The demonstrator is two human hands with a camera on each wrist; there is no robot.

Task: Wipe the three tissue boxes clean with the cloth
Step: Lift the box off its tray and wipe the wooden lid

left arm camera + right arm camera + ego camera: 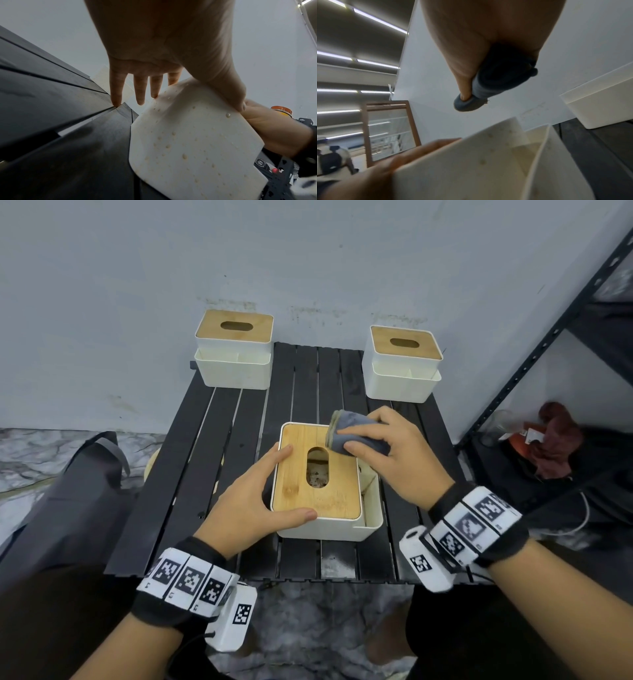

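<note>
**Wiping the lid of the near box**

The person is on the near tissue box [322, 484], the one close to them on the black slatted table [205, 460]; the other two boxes, the far left box [234, 350] and the far right box [404, 362], stand well apart at the back by the wall, and I think they are still to be done.

The right hand [394, 453] has its thumb and fingers curled round a folded grey cloth [352, 429]; the cloth sits at the far right corner of the wooden lid [298, 474], and it seems to touch the wood there, though the view is too poor to be sure.

The left hand [253, 501] lies spread on the box's left side, fingers nearly straight along the far edge and thumb along the near edge; it steadies the box and does not curl round it.

In the left wrist view the white side of the box shows little brown spots; so the sides need a rub too.

Next, I think, the cloth must press down and sweep across the lid, going round the long hole in the middle; the left hand should keep the box from sliding.
</note>
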